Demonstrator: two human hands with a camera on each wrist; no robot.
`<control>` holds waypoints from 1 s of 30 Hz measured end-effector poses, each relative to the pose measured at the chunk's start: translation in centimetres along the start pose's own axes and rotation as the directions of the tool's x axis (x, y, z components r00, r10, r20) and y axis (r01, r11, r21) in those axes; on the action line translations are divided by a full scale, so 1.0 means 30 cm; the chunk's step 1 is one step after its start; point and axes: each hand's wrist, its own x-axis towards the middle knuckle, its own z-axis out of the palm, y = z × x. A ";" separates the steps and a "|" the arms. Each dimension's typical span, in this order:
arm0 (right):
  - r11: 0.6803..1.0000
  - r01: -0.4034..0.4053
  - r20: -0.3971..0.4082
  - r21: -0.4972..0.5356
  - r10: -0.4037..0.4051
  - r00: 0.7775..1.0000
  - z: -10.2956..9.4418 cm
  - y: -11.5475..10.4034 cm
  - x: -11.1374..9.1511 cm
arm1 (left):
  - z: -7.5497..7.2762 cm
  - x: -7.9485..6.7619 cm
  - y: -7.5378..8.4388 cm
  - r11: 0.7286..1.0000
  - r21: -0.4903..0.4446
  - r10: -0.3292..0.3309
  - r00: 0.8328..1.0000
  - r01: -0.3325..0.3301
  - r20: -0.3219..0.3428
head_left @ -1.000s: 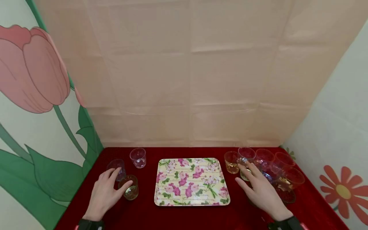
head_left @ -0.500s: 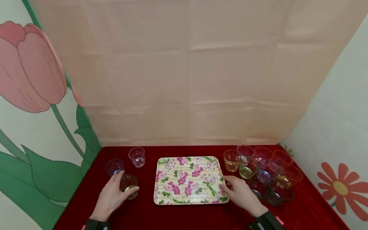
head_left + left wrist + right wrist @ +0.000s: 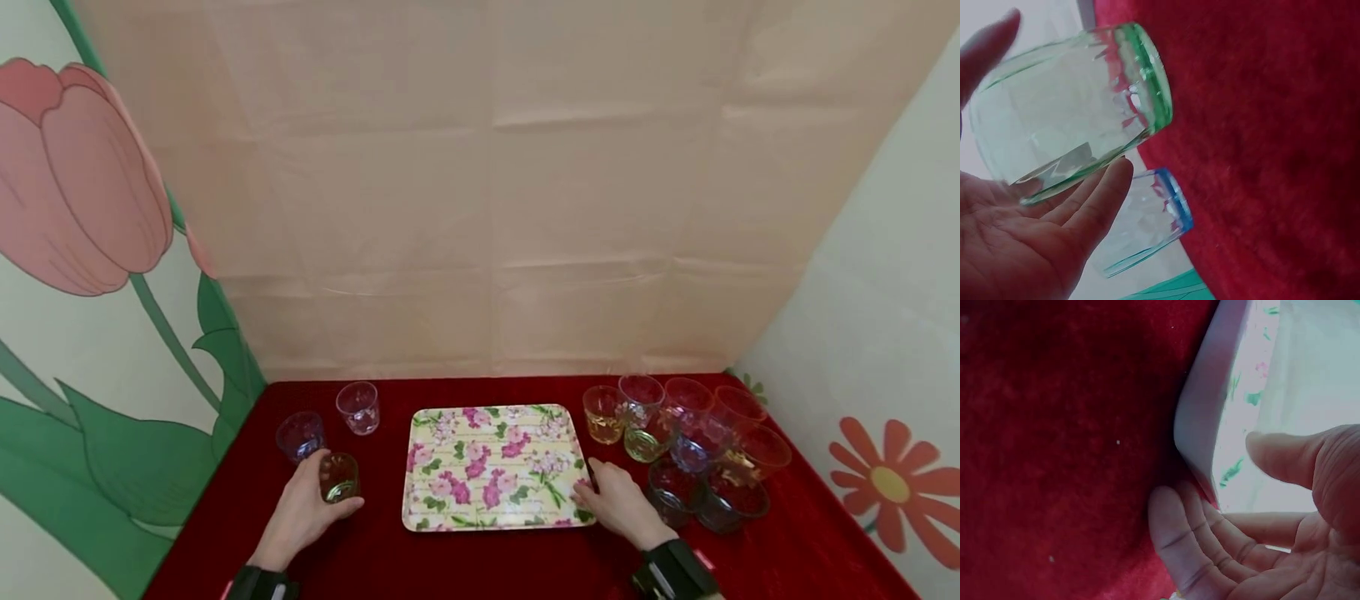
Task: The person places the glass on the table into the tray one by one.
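Floral tray: (image 3: 487,475) lies flat on the red cloth (image 3: 510,567), mid-table between the two hands, patterned side up; a low raised rim shows in the right wrist view. This central spot probably puts it within easy reach of either hand.
Right hand: (image 3: 621,500) at the tray's right edge near the front corner. Thumb lies over the upper face, fingers bend along the outer side; whether they pinch the rim, cannot tell. The edge is likely chosen because it gives thumb and fingers opposite faces.
Green-based glass: (image 3: 340,479) upright, left of the tray and apart from it; its flat, thick base probably steadies it.
Left hand: (image 3: 302,508) spread around this glass, fingers loosely extended along one side, thumb clear of the wall in the wrist view. No firm grip seen; the wide spread presumably suits the glass's round body.
Blue-based glass: (image 3: 300,435) upright, just beyond the left fingers.
Clear glass: (image 3: 358,410) upright, farther back, well apart from the tray.
Right-hand glasses: (image 3: 690,454) crowded right of the tray, several overlapping in view, so exact count and contacts uncertain; tight grouping likely saves room.
Backdrop: (image 3: 487,208) beige creased sheet behind the table.
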 end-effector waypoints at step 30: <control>0.998 -0.057 -0.023 -0.038 0.056 0.998 0.046 0.014 0.008 | 0.060 0.055 0.045 0.830 -0.551 0.069 0.996 -0.091 -0.061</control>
